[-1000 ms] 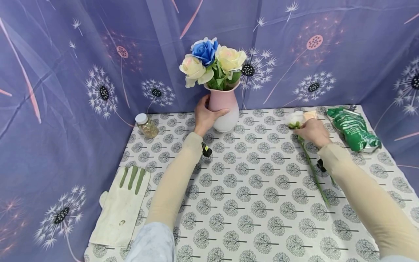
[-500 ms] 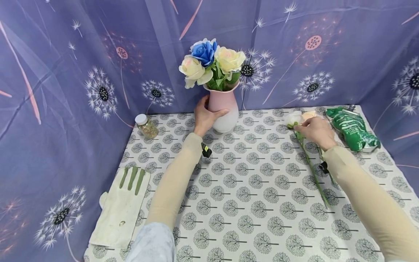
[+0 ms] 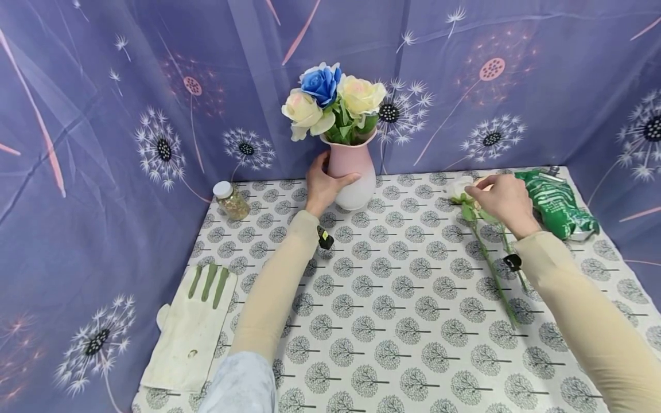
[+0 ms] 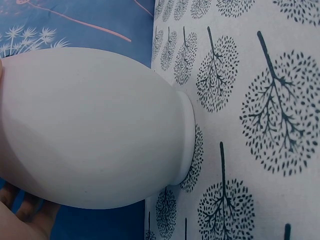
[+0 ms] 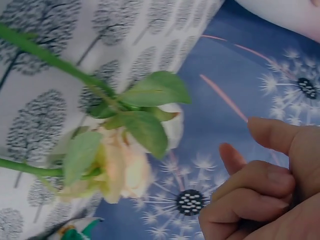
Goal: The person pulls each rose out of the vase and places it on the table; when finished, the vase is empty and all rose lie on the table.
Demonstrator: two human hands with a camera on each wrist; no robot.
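My left hand [image 3: 321,186] grips the pink-and-white vase [image 3: 358,178] around its side, thumb across the front. Upright near the back edge, the vase holds a blue rose [image 3: 321,84] and two cream roses [image 3: 361,94]. In the left wrist view the vase's white body [image 4: 95,130] and foot stand on the cloth. My right hand [image 3: 503,202] hovers by a white rose [image 3: 458,188] lying at the back right, its fingers loosely bent around nothing. The right wrist view shows a peach rose [image 5: 127,172] beside the white one; from the head, my hand mostly hides its bloom.
At the back left stands a white-lidded jar [image 3: 232,202]. Work gloves [image 3: 188,338] lie at the left edge. A green foil bag [image 3: 558,206] lies at the right, close to my right hand. Purple dandelion-print curtains surround the tree-patterned tablecloth [image 3: 392,332].
My right hand has let go of the white rose's stem below the bloom and risen slightly over the flowers. The left hand and vase have stayed put.
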